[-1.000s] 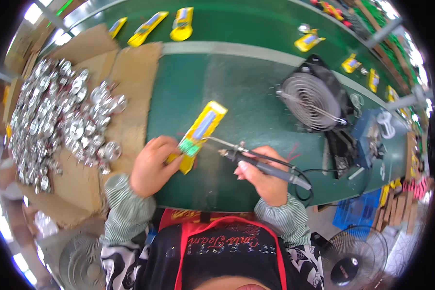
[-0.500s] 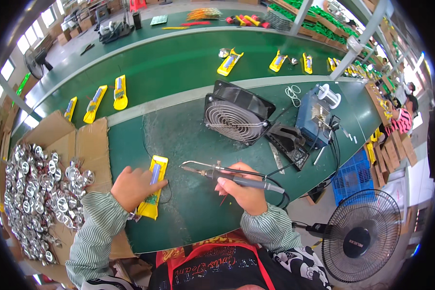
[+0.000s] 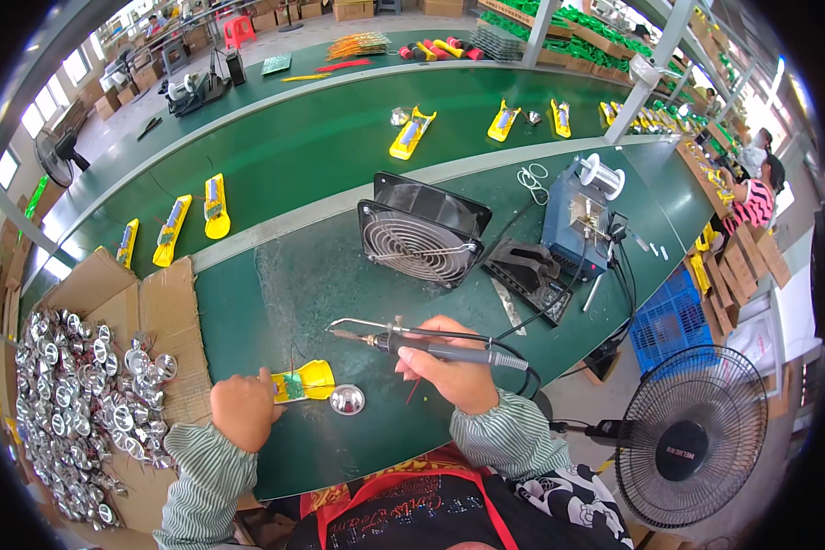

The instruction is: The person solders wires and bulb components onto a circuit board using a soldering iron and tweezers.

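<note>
My left hand (image 3: pixel 242 410) is closed around one end of a yellow flashlight half-shell (image 3: pixel 318 378), which lies sideways on the bench. A small green circuit board (image 3: pixel 292 385) with thin wires shows in the shell, while the part under my fingers is hidden. Touching or very near the shell's wide end is a shiny round reflector (image 3: pixel 347 400). My right hand (image 3: pixel 456 374) grips a soldering iron (image 3: pixel 454 352) with a thin curved metal tube fixed along it. Its tip points left and is above the bench, apart from the shell.
A cardboard box (image 3: pixel 170 316) heaped with reflectors (image 3: pixel 69 403) stands at left. Beyond my hands are a square fan (image 3: pixel 422 240), an iron stand (image 3: pixel 527 275) and a blue solder feeder (image 3: pixel 573 225). More yellow shells (image 3: pixel 412 134) lie on the green belt (image 3: pixel 302 137). A round fan (image 3: pixel 692 438) stands at right.
My left hand has turned the shell from lengthwise to sideways and moved down. A reflector now shows at its wide end. My right hand still holds the iron; the whole view has shifted slightly.
</note>
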Tool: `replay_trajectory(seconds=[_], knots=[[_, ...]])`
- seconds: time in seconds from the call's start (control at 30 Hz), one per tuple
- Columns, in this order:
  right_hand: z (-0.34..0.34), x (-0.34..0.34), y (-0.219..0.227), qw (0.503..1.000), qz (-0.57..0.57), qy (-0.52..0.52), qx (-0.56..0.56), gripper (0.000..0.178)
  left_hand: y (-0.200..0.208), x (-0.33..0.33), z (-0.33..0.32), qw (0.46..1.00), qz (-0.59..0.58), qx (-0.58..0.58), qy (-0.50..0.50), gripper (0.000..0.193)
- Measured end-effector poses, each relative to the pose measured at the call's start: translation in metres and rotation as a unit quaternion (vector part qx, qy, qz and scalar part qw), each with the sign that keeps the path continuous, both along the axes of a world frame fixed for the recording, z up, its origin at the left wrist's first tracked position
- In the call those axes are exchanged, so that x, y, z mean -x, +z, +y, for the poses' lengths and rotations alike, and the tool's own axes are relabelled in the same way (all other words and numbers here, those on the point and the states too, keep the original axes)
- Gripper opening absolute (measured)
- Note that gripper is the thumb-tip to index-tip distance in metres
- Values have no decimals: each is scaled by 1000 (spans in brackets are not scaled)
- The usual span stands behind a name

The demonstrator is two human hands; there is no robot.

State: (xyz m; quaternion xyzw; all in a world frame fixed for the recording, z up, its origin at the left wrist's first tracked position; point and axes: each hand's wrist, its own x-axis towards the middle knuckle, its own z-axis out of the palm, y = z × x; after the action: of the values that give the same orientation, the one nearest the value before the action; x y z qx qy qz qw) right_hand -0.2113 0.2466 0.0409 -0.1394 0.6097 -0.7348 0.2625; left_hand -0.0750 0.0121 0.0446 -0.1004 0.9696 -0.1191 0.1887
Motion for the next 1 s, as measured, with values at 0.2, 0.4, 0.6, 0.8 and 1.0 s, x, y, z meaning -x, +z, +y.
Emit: replay_trajectory(seconds=[0.2, 0.4, 0.6, 0.8, 1.0], knots=[[-1, 0, -5, 1000, 16, 27, 2, 18, 1, -21, -27, 944, 193, -261, -65, 21], [-10, -6, -3, 999, 24, 49, -1, 15, -26, -14, -22, 817, 335, -470, -3, 9], [-13, -15, -1, 998, 43, 49, -15, 14, -37, -17, -16, 795, 295, -498, 180, 11], [-23, -22, -10, 996, 42, 79, 8, 16, -43, -26, -13, 842, 351, -404, 66, 8], [-15, -24, -8, 996, 55, 65, -26, 15, -37, -13, -12, 832, 365, -415, 50, 9]])
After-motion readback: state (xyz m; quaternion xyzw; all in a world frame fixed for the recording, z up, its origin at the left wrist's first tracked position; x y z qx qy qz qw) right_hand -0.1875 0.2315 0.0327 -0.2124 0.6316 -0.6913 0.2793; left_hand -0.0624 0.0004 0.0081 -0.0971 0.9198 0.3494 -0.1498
